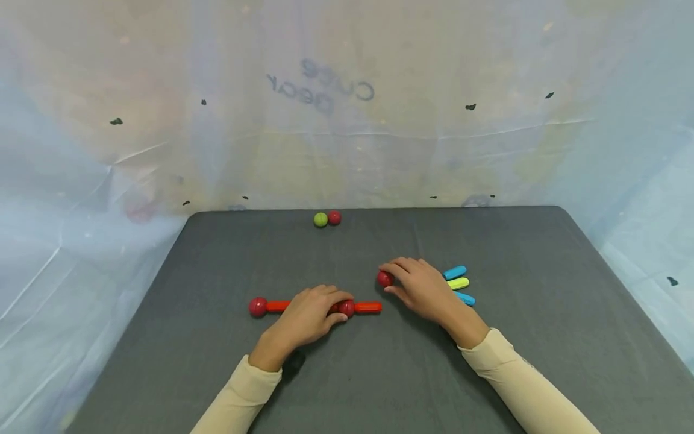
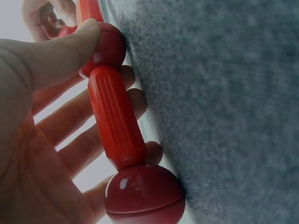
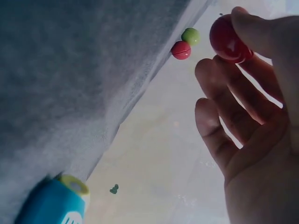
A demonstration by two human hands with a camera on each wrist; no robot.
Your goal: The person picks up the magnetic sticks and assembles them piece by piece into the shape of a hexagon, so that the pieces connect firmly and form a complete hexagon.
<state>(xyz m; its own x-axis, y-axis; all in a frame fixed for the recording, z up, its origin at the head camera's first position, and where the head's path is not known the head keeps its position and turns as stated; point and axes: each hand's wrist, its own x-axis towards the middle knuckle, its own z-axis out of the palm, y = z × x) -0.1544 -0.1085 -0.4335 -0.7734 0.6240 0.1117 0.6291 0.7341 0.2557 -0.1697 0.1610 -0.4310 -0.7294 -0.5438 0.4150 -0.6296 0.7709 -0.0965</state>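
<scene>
A slip of the fingers looks like the chief hazard at a grey, cloth-covered worktop [image 1: 217, 256], where a person's right hand [image 1: 425, 290] pinches a single red ball [image 1: 384, 278] between thumb and fingertips. Smooth and round, it could squirt from so slight a hold and roll away over the cloth. The left hand [image 1: 309, 312] grasps the middle ball [image 1: 347, 309] of a red ball-and-rod chain [image 1: 278, 307]; were that grip to twist or lift unevenly, a joint might part (what binds the pieces, magnet or snug fit, cannot be made out). The end ball [image 1: 258, 307], not pinched by any finger, could swing the line askew, and the open-ended rod [image 1: 370, 307] might skew if bumped off-centre.

The chain runs left to right beneath the left hand, its end ball out past that hand's left side and its open-ended rod pointing toward the right hand's side. The single red ball sits beyond that rod's tip and slightly to its right, near but apart. Just right of the right hand, which partly hides them, two blue rods [image 1: 455, 272] and a yellow rod [image 1: 459, 283] fan out, where a careless wrist could scatter them. Well apart from both hands, a green ball [image 1: 320, 220] and a rear red ball [image 1: 334, 217] sit side by side near the far edge.
</scene>
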